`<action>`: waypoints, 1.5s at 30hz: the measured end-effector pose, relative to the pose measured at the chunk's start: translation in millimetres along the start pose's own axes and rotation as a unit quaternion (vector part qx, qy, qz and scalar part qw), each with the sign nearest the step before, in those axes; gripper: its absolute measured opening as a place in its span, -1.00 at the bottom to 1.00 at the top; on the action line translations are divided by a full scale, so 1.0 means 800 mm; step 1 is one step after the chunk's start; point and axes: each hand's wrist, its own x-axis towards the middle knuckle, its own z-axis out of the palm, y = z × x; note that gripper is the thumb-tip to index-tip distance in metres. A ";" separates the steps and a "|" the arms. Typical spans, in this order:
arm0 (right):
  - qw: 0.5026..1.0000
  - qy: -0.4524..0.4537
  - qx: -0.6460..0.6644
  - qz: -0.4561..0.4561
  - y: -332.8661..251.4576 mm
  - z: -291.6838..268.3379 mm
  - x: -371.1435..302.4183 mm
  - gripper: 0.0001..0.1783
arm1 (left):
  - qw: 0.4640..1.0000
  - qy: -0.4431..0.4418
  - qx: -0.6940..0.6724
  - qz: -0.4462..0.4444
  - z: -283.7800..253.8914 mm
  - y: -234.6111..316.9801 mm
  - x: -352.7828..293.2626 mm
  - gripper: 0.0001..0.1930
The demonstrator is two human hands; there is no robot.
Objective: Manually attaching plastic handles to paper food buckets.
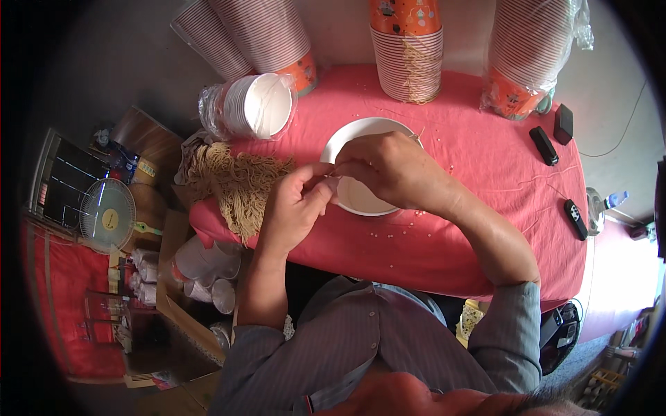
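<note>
A white bowl [368,127] stands on the table in front of me, mostly hidden by my right hand and wrist. My left hand [300,197] is closed, with thumb and fingers pinched together at the bowl's left rim. Fingertip to fingertip with it, my right hand [381,165] bends down over the bowl, also in a pinch. Whatever lies between the fingertips is too small to make out. A thick bundle of beige cords [243,184] spreads over the table's left edge beside my left hand. Small pale beads [418,213] are scattered around the bowl.
A pink cloth [485,166] covers the table. Stacked paper tubs [260,35], more tubs [408,66], wrapped tubs [527,55] and white cups [269,107] line the back. Black devices [544,145] lie at right. A cardboard box [184,315] and a fan [108,216] are at left.
</note>
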 end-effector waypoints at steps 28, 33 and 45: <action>0.999 -0.021 0.032 0.026 0.009 -0.001 -0.001 -0.79 | 0.990 0.069 0.087 0.082 0.019 0.007 -0.004 -0.80; 0.995 -0.051 0.046 0.072 0.008 -0.006 0.000 -0.79 | 0.989 0.071 0.086 0.094 0.017 0.000 -0.005 -0.78; 0.998 0.039 0.045 0.000 0.012 0.004 0.001 -0.84 | 0.982 0.045 0.152 0.101 0.005 0.006 0.006 -0.82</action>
